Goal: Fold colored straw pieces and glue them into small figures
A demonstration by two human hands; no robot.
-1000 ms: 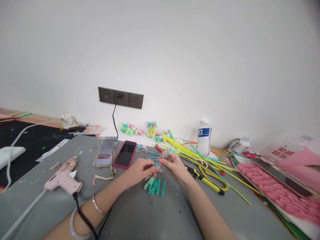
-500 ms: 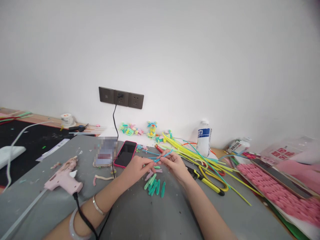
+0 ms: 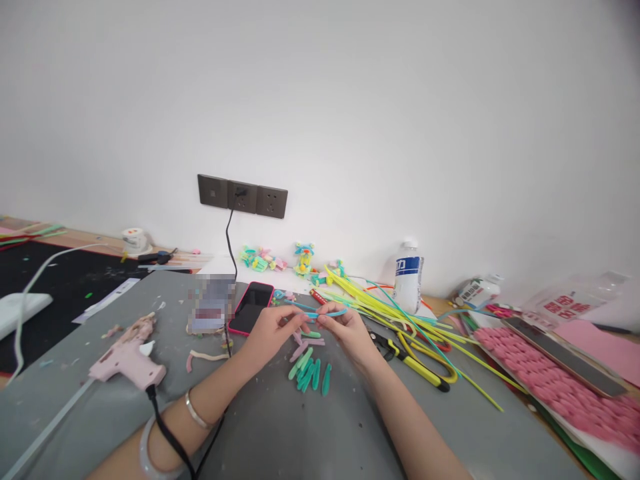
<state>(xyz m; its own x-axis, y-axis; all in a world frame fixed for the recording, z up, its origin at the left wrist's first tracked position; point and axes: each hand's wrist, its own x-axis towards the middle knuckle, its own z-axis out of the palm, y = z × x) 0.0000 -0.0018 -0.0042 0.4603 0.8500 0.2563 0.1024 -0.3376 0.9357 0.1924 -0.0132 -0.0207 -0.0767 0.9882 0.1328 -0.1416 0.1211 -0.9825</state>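
Between my two hands runs a thin blue pipe cleaner (image 3: 338, 313), held above the grey mat. My left hand (image 3: 278, 328) pinches it between thumb and fingers on the left side. Close beside it, my right hand (image 3: 345, 332) pinches the same blue strand, whose end sticks out to the right. Just below the hands lie several short green pipe cleaner pieces (image 3: 310, 373), folded into slim loops, with a few lilac pieces (image 3: 300, 347) behind them. A pink-framed phone (image 3: 254, 307) rests left of my left hand's fingers.
Yellow pipe cleaners (image 3: 380, 307) and yellow-black pliers (image 3: 415, 367) lie to the right. A pink glue gun (image 3: 127, 357) with its black cord is at left, the cord passing over my left forearm. A white bottle (image 3: 407, 277) and small colourful figures (image 3: 303, 259) stand along the wall.
The blue pipe cleaner now lies flatter and straighter between my fingers. Both hands have shifted only slightly, the left a little to the left. The table items stay in place.
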